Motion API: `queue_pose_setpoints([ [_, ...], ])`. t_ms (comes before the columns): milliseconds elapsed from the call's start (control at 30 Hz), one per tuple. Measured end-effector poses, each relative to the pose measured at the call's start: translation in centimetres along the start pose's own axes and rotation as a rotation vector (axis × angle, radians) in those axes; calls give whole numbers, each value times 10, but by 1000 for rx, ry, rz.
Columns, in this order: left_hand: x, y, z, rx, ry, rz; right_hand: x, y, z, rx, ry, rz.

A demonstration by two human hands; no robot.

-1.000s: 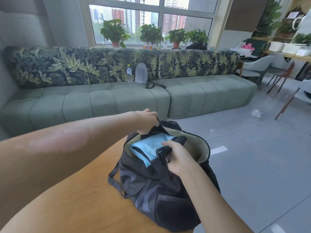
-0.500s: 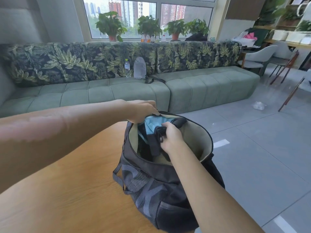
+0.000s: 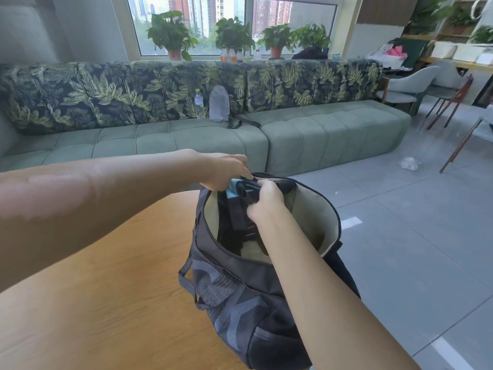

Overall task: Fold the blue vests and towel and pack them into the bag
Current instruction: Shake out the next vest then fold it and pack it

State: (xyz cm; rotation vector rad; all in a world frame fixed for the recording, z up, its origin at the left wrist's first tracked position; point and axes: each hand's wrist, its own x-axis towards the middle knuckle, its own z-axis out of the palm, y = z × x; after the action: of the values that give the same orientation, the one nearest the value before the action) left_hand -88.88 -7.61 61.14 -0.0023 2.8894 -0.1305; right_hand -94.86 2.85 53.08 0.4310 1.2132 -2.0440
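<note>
A black and grey duffel bag (image 3: 240, 297) stands open on the wooden table (image 3: 106, 289), at its right edge, showing a beige lining. My left hand (image 3: 226, 169) grips the far rim of the bag. Just in front of it my right hand (image 3: 266, 201) holds a black strap at the bag's mouth. A small patch of light blue cloth (image 3: 231, 188) shows between the two hands; the rest of it is hidden inside the bag.
A long green sofa (image 3: 186, 140) with leaf-print cushions runs behind the table; a water bottle (image 3: 199, 102) and a grey pouch (image 3: 219, 104) stand on it. Grey tiled floor lies to the right, with chairs (image 3: 408, 86) at the far right.
Both hands have drawn together at the far rim of the bag. The blue cloth, broadly visible a second ago, is now nearly covered by the strap and hands.
</note>
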Motion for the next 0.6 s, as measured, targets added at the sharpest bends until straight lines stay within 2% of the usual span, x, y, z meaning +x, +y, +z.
queue_pose_setpoints([
  [100, 5, -9, -1, 21, -26, 44, -1, 5, 9, -59, -73, -53],
  [267, 9, -17, -5, 41, -31, 109, -5, 11, -2, -110, -198, -18],
  [433, 13, -17, -5, 49, -45, 101, 7, 4, 0, -71, -160, 11],
  [600, 15, -17, -6, 23, -70, 107, 6, -9, 17, -160, -72, -15],
])
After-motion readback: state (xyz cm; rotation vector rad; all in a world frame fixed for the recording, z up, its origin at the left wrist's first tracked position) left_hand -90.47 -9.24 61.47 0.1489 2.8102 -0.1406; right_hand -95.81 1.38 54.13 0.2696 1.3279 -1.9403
